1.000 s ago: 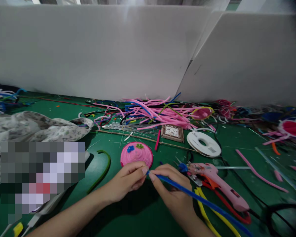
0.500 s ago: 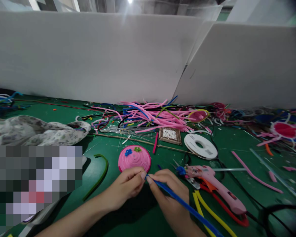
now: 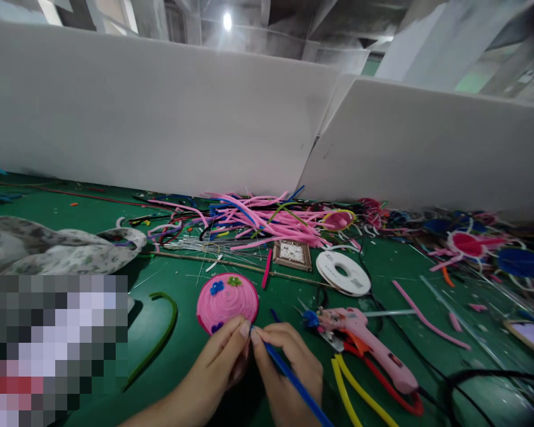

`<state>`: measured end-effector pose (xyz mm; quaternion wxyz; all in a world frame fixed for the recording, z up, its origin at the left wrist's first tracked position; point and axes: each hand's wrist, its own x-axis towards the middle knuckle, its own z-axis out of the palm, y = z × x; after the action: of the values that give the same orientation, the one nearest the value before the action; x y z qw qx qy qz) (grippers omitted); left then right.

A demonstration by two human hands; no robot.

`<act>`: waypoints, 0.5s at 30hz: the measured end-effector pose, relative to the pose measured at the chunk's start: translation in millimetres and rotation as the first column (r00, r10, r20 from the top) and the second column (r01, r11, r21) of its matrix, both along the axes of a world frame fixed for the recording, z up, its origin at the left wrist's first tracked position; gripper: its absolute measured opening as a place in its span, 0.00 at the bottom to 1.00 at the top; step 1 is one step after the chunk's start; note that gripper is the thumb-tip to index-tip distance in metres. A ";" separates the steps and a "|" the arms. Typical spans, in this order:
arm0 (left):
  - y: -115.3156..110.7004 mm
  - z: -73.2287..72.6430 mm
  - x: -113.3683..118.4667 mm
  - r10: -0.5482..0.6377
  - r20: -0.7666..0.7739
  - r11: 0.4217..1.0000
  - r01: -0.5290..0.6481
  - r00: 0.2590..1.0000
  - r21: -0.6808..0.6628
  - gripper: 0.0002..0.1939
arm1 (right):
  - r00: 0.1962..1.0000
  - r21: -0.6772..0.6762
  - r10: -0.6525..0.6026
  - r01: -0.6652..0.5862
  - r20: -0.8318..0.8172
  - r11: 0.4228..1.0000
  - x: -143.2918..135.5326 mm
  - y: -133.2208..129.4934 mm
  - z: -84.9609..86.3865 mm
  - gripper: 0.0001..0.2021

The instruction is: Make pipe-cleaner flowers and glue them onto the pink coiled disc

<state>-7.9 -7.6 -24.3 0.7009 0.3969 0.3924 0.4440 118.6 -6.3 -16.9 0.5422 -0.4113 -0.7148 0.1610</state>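
Note:
A long blue pipe cleaner [image 3: 299, 386] runs from between my fingertips down toward the lower right. My left hand [image 3: 220, 365] pinches its tip between thumb and forefinger, while my right hand [image 3: 293, 370] grips it just beside, with the fingertips nearly meeting. Just beyond the left hand lies a round pink coiled disc [image 3: 238, 301]. On it sit a blue flower [image 3: 216, 287], a green flower [image 3: 234, 281] and a dark blue piece [image 3: 216, 327] partly behind my fingers. What exactly the tip looks like is hidden by my fingers.
Right of my hands lie a pink glue gun [image 3: 382, 350], red-handled pliers [image 3: 412, 406] and yellow pipe cleaners [image 3: 351, 388]. A white spool [image 3: 333, 279], a small frame [image 3: 292, 255] and a pink pipe cleaner heap [image 3: 271, 219] are farther back. A green pipe cleaner [image 3: 162, 338] lies left.
The camera has tilted up and turned slightly right, so the table items appear lower and more to the left. Both hands keep their pinch; the dark blue piece on the disc now shows.

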 end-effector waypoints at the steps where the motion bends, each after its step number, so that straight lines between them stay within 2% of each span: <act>1: -0.6 0.0 0.2 0.015 0.003 1.000 -0.015 1.000 -0.018 0.23 | 1.000 -0.002 0.005 -0.005 -0.010 1.000 -0.8 -0.5 0.6 0.06; 4: -0.5 2.1 -0.3 0.044 -0.001 0.998 -0.044 0.999 -0.048 0.23 | 0.999 0.026 0.037 -0.037 -0.014 0.999 -0.9 -1.9 -0.4 0.07; 8: 0.8 7.1 -1.9 0.096 -0.010 0.995 -0.096 0.995 -0.035 0.22 | 0.995 -0.004 0.053 -0.053 0.081 0.999 -0.8 -4.8 -6.2 0.12; 15: 2.5 10.7 -1.2 0.232 -0.107 0.973 -0.232 0.967 0.019 0.19 | 0.990 0.020 -0.054 0.051 0.134 0.998 -11.1 -9.9 -20.7 0.17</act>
<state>-9.1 -5.1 -13.7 0.6205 0.3742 0.4720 0.5021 107.5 -16.2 -37.5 0.5002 -0.4354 -0.7400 0.1126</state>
